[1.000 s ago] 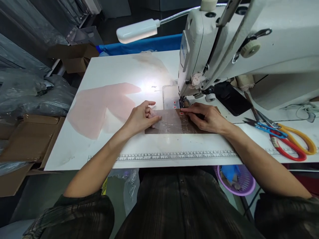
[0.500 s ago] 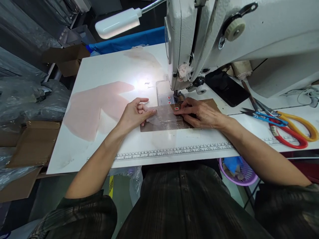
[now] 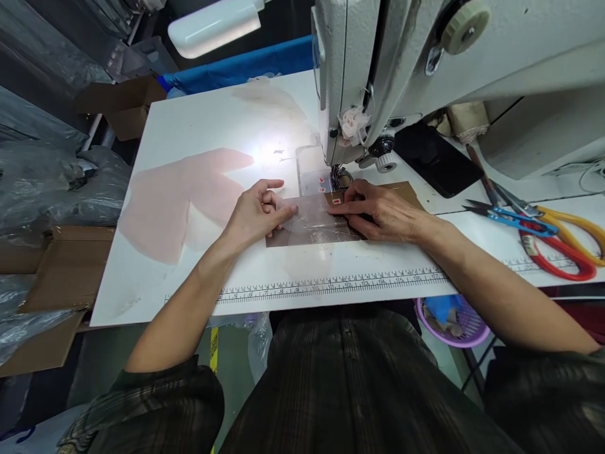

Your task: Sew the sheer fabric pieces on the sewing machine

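Note:
A brown rectangular piece [image 3: 316, 228] with a shiny clear layer on top lies on the white table [image 3: 198, 126], just in front of the sewing machine's presser foot [image 3: 338, 180]. My left hand [image 3: 258, 214] pinches the piece's left edge between thumb and fingers. My right hand [image 3: 378, 211] lies on the piece's right part, fingers pressed together and pointing left at a small red mark near the needle. The white sewing machine [image 3: 425, 69] rises over the back right.
Pale pink fabric [image 3: 174, 202] lies to the left on the table. A printed ruler [image 3: 331, 287] runs along the front edge. Scissors and snips [image 3: 543, 236] lie at the right, a black phone [image 3: 437, 161] behind them. A lamp [image 3: 212, 25] shines from above. Cardboard boxes [image 3: 61, 271] stand left; a purple basket [image 3: 454, 321] sits below.
The view has moved closer to the machine. Both hands keep their hold on the brown piece near the presser foot, with barely any shift.

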Demonstrator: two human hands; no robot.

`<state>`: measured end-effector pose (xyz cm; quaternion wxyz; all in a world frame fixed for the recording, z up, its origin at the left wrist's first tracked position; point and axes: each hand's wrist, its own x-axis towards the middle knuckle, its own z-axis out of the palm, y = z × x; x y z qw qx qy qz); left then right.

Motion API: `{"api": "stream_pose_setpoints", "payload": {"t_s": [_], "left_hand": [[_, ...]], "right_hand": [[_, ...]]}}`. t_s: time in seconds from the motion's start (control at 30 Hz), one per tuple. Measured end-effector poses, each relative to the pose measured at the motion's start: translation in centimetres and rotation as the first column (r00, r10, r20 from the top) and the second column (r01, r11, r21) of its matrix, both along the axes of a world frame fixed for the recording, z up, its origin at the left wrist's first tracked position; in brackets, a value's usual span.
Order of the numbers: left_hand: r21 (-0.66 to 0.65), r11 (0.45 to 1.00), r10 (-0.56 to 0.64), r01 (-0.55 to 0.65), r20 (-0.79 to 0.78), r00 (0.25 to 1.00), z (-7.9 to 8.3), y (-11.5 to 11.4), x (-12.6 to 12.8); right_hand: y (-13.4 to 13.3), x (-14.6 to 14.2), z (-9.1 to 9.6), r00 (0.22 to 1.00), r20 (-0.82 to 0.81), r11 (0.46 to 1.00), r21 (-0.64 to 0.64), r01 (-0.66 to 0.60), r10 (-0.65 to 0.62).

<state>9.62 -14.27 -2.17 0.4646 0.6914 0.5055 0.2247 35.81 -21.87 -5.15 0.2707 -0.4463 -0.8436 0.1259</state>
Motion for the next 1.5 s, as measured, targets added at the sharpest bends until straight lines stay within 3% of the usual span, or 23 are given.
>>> {"api": "stream_pose_setpoints", "payload": {"t_s": [0.37, 0.77, 0.97, 1.07, 1.13, 1.2, 1.23, 1.3, 1.37, 1.4, 1.43, 1.5], "left_hand": [[0.157, 0.987, -0.034, 0.042, -0.053, 0.998, -0.4, -0.1, -0.3], [0.109, 0.994, 0.002, 0.001, -0.022, 1.000, -0.5, 0.0, -0.2], [0.096, 0.995, 0.004, -0.003, -0.010, 1.000, -0.7, 0.2, -0.3], [0.115, 0.993, -0.016, 0.020, -0.031, 0.999, -1.1, 0.4, -0.5], [0.203, 0.978, -0.027, 0.038, -0.059, 0.998, -1.3, 0.5, -0.6], [0.438, 0.898, 0.013, 0.038, -0.113, 0.993, -1.3, 0.4, -0.6], [0.589, 0.806, 0.040, 0.056, -0.149, 0.988, -1.3, 0.4, -0.4], [0.810, 0.550, 0.030, 0.202, -0.261, 0.965, -1.1, 0.2, 0.1], [0.834, 0.328, -0.094, 0.444, -0.439, 0.893, -0.9, 0.0, 1.0], [0.797, 0.254, -0.165, 0.548, -0.523, 0.836, -0.8, 0.0, 1.4], [0.751, 0.205, -0.223, 0.627, -0.588, 0.777, -0.8, 0.1, 1.9], [0.679, 0.166, -0.267, 0.715, -0.667, 0.696, -0.8, 0.3, 2.6]], "right_hand": [[0.1, -0.1, -0.3, 0.994, 0.096, 0.993, 0.110, 0.044, -0.055], [-0.2, 0.2, 0.8, 0.992, -0.035, 0.992, -0.030, 0.121, -0.122], [-0.6, 0.3, 1.7, 0.995, -0.002, 0.984, -0.148, -0.100, 0.101], [-0.6, 0.3, 1.8, 0.990, 0.052, 0.984, -0.129, -0.122, 0.130], [-0.6, 0.2, 1.7, 0.990, 0.076, 0.987, -0.116, -0.111, 0.120], [-0.6, 0.1, 1.6, 0.990, 0.085, 0.989, -0.100, -0.107, 0.116], [-0.6, 0.0, 1.5, 0.990, 0.084, 0.990, -0.091, -0.110, 0.117], [-0.7, 0.0, 1.5, 0.990, 0.074, 0.991, -0.071, -0.113, 0.118], [-0.7, -0.1, 1.5, 0.991, 0.062, 0.991, -0.059, -0.116, 0.120], [-0.7, -0.1, 1.5, 0.991, 0.060, 0.992, -0.056, -0.117, 0.121], [-0.7, -0.1, 1.4, 0.991, 0.060, 0.992, -0.053, -0.117, 0.120], [-0.8, -0.1, 1.3, 0.991, 0.067, 0.993, -0.048, -0.111, 0.114]]}}
